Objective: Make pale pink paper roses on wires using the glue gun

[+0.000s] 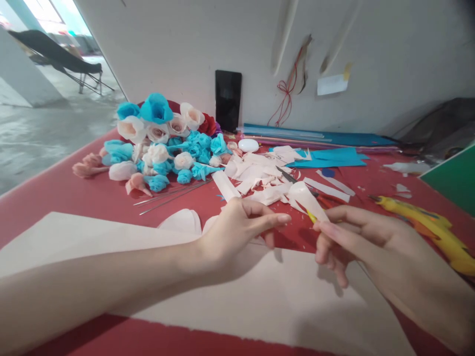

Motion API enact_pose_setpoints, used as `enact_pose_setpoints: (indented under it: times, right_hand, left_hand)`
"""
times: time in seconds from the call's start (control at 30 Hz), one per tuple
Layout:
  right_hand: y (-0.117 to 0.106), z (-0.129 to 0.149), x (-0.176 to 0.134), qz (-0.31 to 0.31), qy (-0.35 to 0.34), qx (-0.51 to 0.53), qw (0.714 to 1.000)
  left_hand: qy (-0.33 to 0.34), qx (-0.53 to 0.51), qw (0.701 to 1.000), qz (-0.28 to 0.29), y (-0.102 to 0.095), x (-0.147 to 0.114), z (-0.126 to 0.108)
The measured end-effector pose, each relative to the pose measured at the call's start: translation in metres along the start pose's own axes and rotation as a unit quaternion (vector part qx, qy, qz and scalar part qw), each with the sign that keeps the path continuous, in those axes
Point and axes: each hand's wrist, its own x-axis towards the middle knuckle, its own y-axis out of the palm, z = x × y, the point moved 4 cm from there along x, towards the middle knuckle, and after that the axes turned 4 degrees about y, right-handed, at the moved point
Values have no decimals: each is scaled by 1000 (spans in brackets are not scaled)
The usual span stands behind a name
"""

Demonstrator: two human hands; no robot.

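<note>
My right hand (356, 242) pinches a pale pink crepe paper petal (306, 195) between thumb and fingers; it stands up from the fingertips. To its left, my left hand (245, 225) hangs over a large pale pink paper sheet (178, 291), its fingers loosely bent and nothing visible in them. Under and beside the left wrist, cut rounded paper pieces (181, 221) lie on the sheet. Behind the held petal are scissors (287, 174) with red and yellow handles, partly hidden. A heap of pale paper scraps (256, 170) lies beyond both hands.
Blue, white and pink paper flowers (159, 153) crowd the red table's (74, 326) back left, with thin wires (174, 198) in front. A black phone (228, 99) leans on the wall. Blue paper strips (326, 157) lie behind; a yellow glue gun (426, 227) is at right.
</note>
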Motion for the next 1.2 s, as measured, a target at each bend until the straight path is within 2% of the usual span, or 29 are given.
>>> enact_pose_setpoints:
  times: [0.13,0.3,0.4,0.5,0.6,0.77,0.9,0.97,1.13,1.2]
  right_hand:
    - [0,-6,-2,-60,-17,-14,998]
    - [6,-7,-6,-58,-25,-11,998]
    - [9,-5,-7,-28,-22,8,999]
    - [14,-4,-5,46,-16,41,998]
    - [20,-4,-3,99,-12,63,993]
    - [25,-5,-7,44,10,57,997]
    - [28,-2,-12,26,30,55,998]
    - [30,-2,-13,39,38,46,997]
    - [29,-1,-13,-4,24,13,1000]
    - [27,2,-13,-6,-13,-27,1000]
  left_hand:
    - [14,-5,1000,4,-1,7,-1]
    - [46,-39,998,-16,-4,13,-3]
    - [58,-83,994,47,4,6,-8]
    - [85,-140,980,113,12,-5,-15]
    - [90,-123,985,81,11,-11,-16]
    - [92,-74,993,27,8,-13,-16]
    - [69,-19,997,8,6,-13,-16]
    - [68,3,998,-4,6,-13,-17]
    - [150,23,988,-21,5,-16,-27]
    - [190,40,981,-23,5,-19,-31]
